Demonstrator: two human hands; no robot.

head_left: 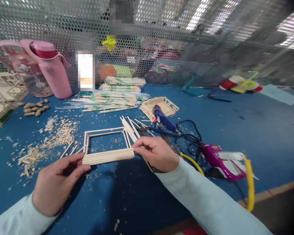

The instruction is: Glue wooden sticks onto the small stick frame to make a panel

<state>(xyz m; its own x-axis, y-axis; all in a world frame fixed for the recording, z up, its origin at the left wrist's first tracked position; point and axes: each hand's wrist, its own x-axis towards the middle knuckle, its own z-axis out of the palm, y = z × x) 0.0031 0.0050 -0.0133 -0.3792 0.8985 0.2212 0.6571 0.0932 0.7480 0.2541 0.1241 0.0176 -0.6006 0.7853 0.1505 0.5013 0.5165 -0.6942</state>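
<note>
My left hand [54,182] and my right hand [157,152] pinch the two ends of a flat row of wooden sticks [108,156] held level just above the blue table [247,130]. Behind the row lies a square frame of wooden sticks [103,133]. A loose fan of wooden sticks [130,128] lies just beyond my right hand. A blue glue gun [163,119] with a black cable [189,137] rests to the right of the frame.
Wood offcuts [51,138] litter the left. Packs of sticks [117,93], a small stick tray [159,107], a pink bottle [52,70], peanuts [34,108] and a stick model [2,96] stand behind. A purple and yellow tool [225,161] lies right. A mesh screen [210,42] closes the back.
</note>
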